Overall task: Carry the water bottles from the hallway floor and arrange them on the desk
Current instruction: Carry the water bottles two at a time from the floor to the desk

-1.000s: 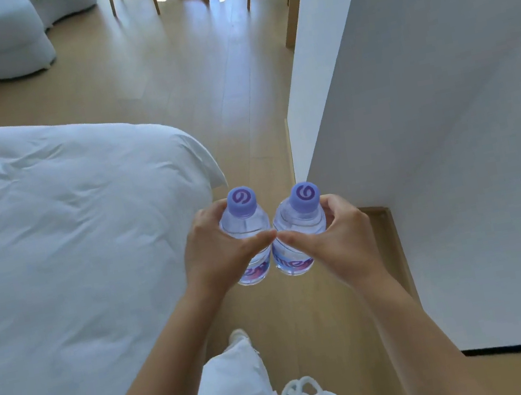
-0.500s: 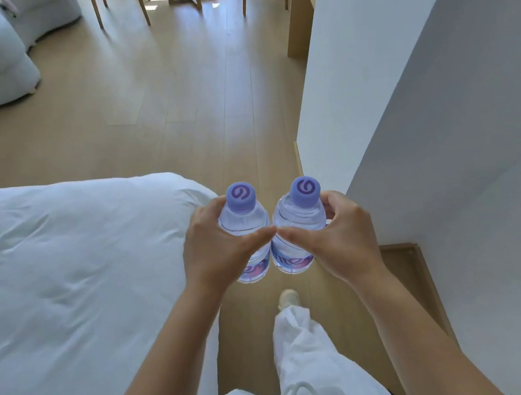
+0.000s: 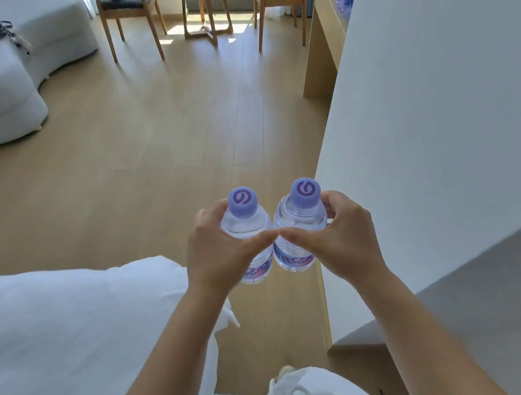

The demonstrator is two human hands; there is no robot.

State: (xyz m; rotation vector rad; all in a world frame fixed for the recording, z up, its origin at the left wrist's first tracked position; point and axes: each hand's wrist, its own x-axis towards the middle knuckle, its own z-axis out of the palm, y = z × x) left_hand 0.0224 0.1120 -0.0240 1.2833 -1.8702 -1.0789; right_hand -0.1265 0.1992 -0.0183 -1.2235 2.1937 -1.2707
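Two bottles ride upright, one in the left grip (image 3: 218, 251), one in the right grip (image 3: 335, 236), fingers wrapped round each. Held caps-up and touching, likely for steadiness; desk (image 3: 328, 7) waits at one o'clock

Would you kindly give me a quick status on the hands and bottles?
Left hand grips left bottle. Right hand grips right bottle. Both upright, side by side. Floor ahead open; desk far right.

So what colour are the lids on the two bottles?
Light purple, each with a darker purple swirl on top: left cap, right cap. The head view shows them.
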